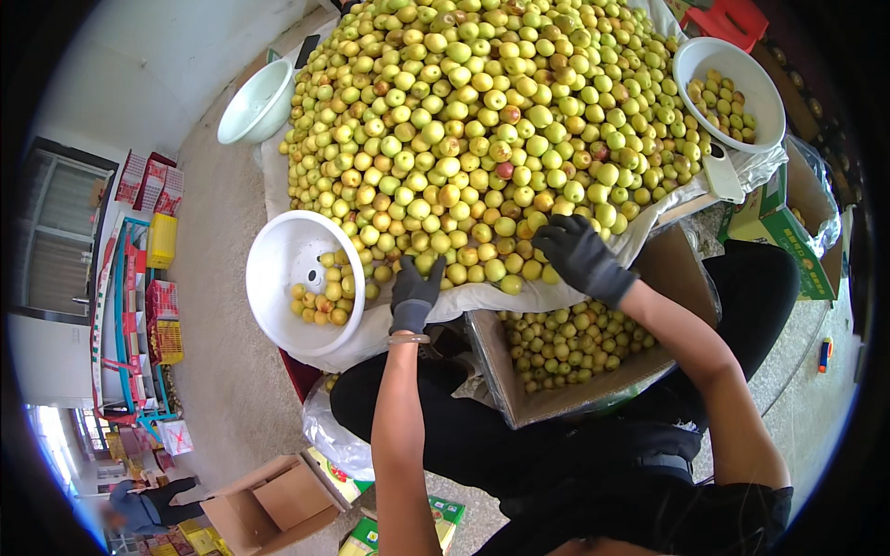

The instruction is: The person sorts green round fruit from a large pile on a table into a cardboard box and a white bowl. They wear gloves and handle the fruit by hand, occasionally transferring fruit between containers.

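Your left hand [413, 293], in a dark glove, lay palm-down with fingers loosely spread at the near edge of the fruit heap [491, 120], touching the yellow-green fruits there; whether it gripped one cannot be told. Your right hand [579, 257], also gloved, rested curled on fruits at the same near edge, its hold equally unclear.

The heap sat on a white sheet [482, 298] and was large and far from cleared. Sorting appeared to be at an early stage:

- The white basin at the heap's near left corner [278, 269] held a small cluster of fruits, well under half full.
- The white basin at the far right corner [732, 88] held a thin layer.
- The white basin at the far left corner [257, 102] held none.
- The cardboard box [575, 357] below the near edge was partly filled.

Count: three basins, one box being filled, two gloved hands. The fruits were too many to count.
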The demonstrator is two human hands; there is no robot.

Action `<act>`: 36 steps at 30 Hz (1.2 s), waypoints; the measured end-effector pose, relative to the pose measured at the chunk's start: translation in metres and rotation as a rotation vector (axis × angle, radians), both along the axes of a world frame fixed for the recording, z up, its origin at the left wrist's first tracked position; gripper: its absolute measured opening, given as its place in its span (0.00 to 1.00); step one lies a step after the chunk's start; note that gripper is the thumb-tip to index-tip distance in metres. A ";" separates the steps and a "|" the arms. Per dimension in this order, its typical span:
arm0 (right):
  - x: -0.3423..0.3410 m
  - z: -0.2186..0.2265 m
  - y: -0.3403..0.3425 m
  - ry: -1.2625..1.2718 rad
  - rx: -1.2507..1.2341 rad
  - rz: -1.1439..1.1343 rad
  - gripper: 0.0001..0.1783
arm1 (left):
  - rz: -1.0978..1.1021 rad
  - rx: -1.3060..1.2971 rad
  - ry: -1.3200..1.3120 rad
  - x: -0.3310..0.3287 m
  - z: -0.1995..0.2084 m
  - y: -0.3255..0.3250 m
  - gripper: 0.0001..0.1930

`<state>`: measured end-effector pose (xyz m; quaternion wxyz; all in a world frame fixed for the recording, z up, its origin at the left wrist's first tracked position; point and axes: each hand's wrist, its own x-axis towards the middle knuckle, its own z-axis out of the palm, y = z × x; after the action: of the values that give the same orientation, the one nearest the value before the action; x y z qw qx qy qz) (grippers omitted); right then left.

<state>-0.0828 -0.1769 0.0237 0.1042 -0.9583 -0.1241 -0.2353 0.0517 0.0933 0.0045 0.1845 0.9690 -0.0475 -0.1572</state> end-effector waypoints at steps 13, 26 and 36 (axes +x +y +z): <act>0.069 -0.036 -0.013 0.377 -0.157 0.025 0.07 | -0.047 -0.249 0.081 0.008 -0.008 -0.019 0.35; 0.098 -0.022 0.110 0.735 -0.453 -0.106 0.08 | 0.060 -0.322 0.042 0.014 -0.033 -0.012 0.30; 0.148 0.046 0.222 0.991 1.327 0.099 0.19 | -0.076 -0.478 -0.033 0.027 -0.084 0.038 0.33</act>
<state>0.0655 0.0452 0.0694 0.7008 -0.6838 0.0588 0.1947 0.0791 0.1309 -0.0796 0.4018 0.8977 -0.1228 -0.1327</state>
